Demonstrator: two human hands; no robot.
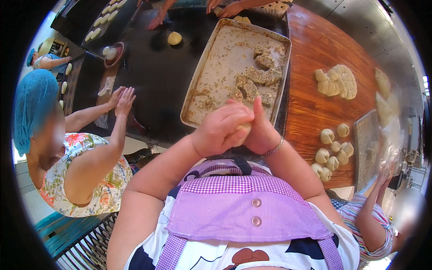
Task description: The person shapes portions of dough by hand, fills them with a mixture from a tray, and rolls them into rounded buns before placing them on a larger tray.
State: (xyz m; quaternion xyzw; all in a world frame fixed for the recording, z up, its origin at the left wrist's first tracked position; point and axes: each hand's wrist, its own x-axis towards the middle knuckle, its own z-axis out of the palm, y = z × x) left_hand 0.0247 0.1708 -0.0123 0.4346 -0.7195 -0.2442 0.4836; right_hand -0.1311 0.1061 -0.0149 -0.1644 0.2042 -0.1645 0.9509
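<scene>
At centre frame, the left hand [219, 128], fingers curled, holds the dough piece [243, 128] against the right hand [263, 134], whose mostly hidden fingers' closure I cannot tell; light, even pressure should avert tearing.

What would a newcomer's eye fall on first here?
Probably the purple checked apron in the lower middle, with the left hand and right hand cupped together around apparent dough just above it. Beyond them sits a crumb-strewn metal tray; at left, a large blue hairnet stands out.
</scene>
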